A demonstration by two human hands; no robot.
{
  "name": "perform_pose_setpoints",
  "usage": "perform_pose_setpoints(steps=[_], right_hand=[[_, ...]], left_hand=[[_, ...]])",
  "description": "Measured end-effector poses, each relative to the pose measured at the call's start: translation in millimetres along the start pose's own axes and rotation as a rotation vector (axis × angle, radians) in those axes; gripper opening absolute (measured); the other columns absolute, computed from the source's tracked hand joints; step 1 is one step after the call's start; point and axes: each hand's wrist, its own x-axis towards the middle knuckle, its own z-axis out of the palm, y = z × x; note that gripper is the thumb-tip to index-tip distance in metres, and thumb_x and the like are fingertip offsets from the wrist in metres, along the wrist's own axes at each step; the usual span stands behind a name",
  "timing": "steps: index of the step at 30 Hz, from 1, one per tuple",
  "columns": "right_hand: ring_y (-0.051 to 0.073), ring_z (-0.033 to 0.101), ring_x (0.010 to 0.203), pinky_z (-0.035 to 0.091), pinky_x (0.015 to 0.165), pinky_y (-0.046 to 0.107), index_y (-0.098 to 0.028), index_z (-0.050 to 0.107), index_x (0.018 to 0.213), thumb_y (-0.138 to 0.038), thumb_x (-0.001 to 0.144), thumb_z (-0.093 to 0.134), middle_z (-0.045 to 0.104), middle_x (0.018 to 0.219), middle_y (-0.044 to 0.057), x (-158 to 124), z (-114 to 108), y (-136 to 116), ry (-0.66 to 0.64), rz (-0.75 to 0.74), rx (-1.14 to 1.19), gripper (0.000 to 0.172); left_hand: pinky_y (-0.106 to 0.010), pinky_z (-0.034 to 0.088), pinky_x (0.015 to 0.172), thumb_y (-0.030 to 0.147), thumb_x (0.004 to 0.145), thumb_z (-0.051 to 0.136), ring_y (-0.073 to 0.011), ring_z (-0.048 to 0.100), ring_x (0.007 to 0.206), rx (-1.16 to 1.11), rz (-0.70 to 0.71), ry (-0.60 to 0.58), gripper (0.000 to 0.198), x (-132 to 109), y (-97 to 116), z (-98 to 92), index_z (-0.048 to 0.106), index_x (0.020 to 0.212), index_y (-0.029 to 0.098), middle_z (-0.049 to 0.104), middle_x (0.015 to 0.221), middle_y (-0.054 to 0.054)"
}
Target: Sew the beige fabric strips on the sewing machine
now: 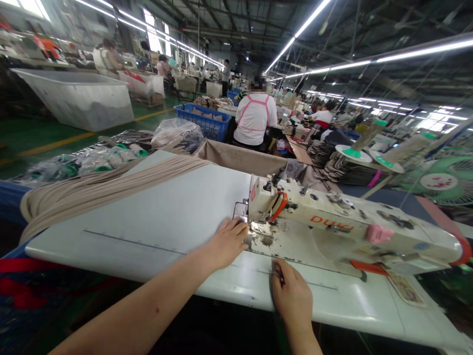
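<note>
A white sewing machine [332,222] marked DUKI lies across the white worktable [158,217]. My left hand [226,242] reaches to the needle area, its fingers together and flat on the table beside the presser foot [242,212]. My right hand [291,296] rests near the table's front edge, fingers curled round a small dark tool I cannot make out [280,272]. A long bundle of beige fabric strips [92,190] lies along the table's far left side, apart from both hands.
Bagged thread cones [92,160] lie behind the strips. A person in a white top with pink straps [255,118] sits ahead with their back to me. Blue crates [203,121], a large white bin [77,98], stacked cut pieces [332,160] and a fan [443,180] surround the table.
</note>
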Motion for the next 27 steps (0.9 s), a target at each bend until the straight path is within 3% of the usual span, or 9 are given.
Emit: perform_pose_setpoints(steps=[11, 15, 20, 23, 27], right_hand=[[0.021, 0.069, 0.079, 0.052, 0.074, 0.030, -0.019, 0.069, 0.110, -0.019, 0.087, 0.050, 0.077, 0.097, 0.008, -2, 1, -1, -0.015, 0.030, -0.018, 0.030], [0.021, 0.069, 0.081, 0.052, 0.077, 0.031, -0.019, 0.069, 0.111, -0.019, 0.087, 0.051, 0.077, 0.098, 0.008, -3, 2, 0, -0.020, 0.039, -0.027, 0.030], [0.022, 0.069, 0.081, 0.052, 0.077, 0.031, -0.018, 0.069, 0.111, -0.019, 0.086, 0.052, 0.077, 0.095, 0.008, -3, 2, 0, -0.032, 0.051, -0.032, 0.030], [0.022, 0.069, 0.078, 0.050, 0.073, 0.030, -0.018, 0.069, 0.108, -0.017, 0.085, 0.052, 0.076, 0.089, 0.007, -1, -1, -2, 0.001, 0.038, -0.034, 0.029], [0.022, 0.068, 0.074, 0.049, 0.070, 0.030, -0.018, 0.069, 0.105, -0.016, 0.084, 0.051, 0.076, 0.086, 0.006, 2, -3, -4, 0.011, 0.051, -0.044, 0.028]], left_hand=[[-0.057, 0.028, 0.122, 0.040, 0.103, 0.050, -0.0327, 0.034, 0.149, 0.005, 0.022, -0.026, 0.046, 6, -6, -0.5, 0.050, 0.146, 0.023, 0.050, 0.154, -0.011], [-0.053, 0.035, 0.120, 0.031, 0.100, 0.052, -0.0304, 0.042, 0.145, -0.084, 0.013, -0.035, 0.038, 13, -16, -1.9, 0.059, 0.137, 0.024, 0.055, 0.148, -0.009], [-0.036, 0.047, 0.113, 0.015, 0.097, 0.045, -0.0213, 0.060, 0.124, -0.242, -0.014, 0.007, 0.036, 45, -41, 0.2, 0.069, 0.124, 0.021, 0.064, 0.134, -0.009], [-0.038, 0.045, 0.116, 0.019, 0.097, 0.047, -0.0236, 0.057, 0.129, -0.228, 0.006, -0.008, 0.036, 69, -54, 6.0, 0.068, 0.127, 0.017, 0.060, 0.141, -0.010], [-0.038, 0.041, 0.119, 0.023, 0.099, 0.048, -0.0238, 0.055, 0.131, -0.213, 0.095, -0.044, 0.032, 90, -62, 8.4, 0.073, 0.119, 0.021, 0.066, 0.135, -0.007]])
